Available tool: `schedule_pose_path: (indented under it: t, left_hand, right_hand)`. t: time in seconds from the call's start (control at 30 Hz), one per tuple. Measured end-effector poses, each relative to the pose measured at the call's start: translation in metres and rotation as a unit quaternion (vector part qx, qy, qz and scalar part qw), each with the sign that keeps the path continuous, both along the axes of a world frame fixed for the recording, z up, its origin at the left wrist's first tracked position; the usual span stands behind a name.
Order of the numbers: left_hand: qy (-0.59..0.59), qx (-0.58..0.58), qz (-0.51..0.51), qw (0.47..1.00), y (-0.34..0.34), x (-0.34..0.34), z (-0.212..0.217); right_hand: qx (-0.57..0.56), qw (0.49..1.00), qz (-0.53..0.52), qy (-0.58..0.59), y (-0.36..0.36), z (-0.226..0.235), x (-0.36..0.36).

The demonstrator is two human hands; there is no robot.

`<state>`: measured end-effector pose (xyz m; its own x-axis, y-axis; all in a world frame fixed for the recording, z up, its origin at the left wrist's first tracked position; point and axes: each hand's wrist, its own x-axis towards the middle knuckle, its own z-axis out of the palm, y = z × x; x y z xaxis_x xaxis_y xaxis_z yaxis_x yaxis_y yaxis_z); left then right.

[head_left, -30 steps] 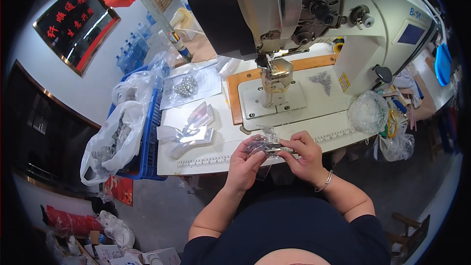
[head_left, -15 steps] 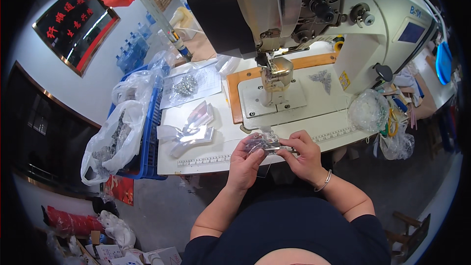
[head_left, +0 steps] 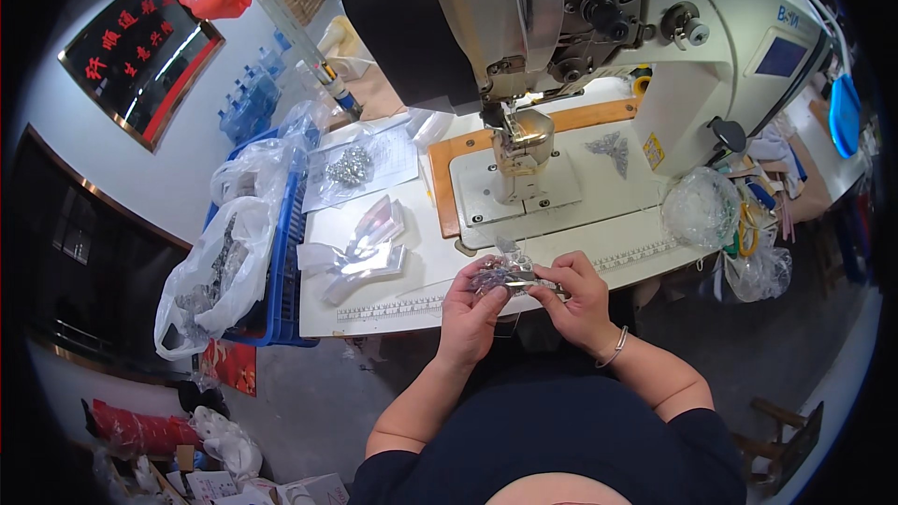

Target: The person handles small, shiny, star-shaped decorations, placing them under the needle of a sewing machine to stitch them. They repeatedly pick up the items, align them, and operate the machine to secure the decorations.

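My left hand (head_left: 470, 307) and my right hand (head_left: 578, 297) meet at the near edge of the white sewing table (head_left: 393, 304), both pinched on a small glittery decorative piece (head_left: 500, 274) with a shiny metal part. The piece is held between the fingertips of both hands, partly hidden by them. Just beyond stands the sewing machine (head_left: 561, 28), its needle post (head_left: 517, 145) over a grey plate. A second small sparkly ornament (head_left: 610, 148) lies on the machine bed to the right of the post.
Clear plastic packets (head_left: 360, 245) lie on the table's left part, and a bag of small metal parts (head_left: 351, 166) sits farther back. A blue crate (head_left: 281, 271) with white plastic bags (head_left: 210, 271) stands at the left. More clear bags (head_left: 702, 210) hang at the right edge.
Both hands stay at the same spot on the table edge, still holding the glittery piece; only the fingers shift slightly around it.
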<state>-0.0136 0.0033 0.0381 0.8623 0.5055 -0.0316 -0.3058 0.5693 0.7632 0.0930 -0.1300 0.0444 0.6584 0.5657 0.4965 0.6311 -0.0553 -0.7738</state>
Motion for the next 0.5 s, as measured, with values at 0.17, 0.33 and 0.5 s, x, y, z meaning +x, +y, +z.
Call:
schedule_pose_path:
  t: [0.17,0.33,0.5]
  left_hand:
    - [-0.010,-0.015,-0.007,1.000,0.000,-0.001,0.000]
    - [-0.011,-0.094,-0.047,0.994,0.016,-0.008,0.006]
    - [0.030,-0.172,-0.101,0.979,0.022,-0.005,0.015]
  right_hand:
    - [0.061,0.997,0.006,0.054,0.002,-0.008,0.005]
    - [-0.108,0.981,-0.159,-0.011,-0.025,-0.031,0.062]
    - [-0.143,0.927,-0.117,-0.326,-0.024,0.020,0.057]
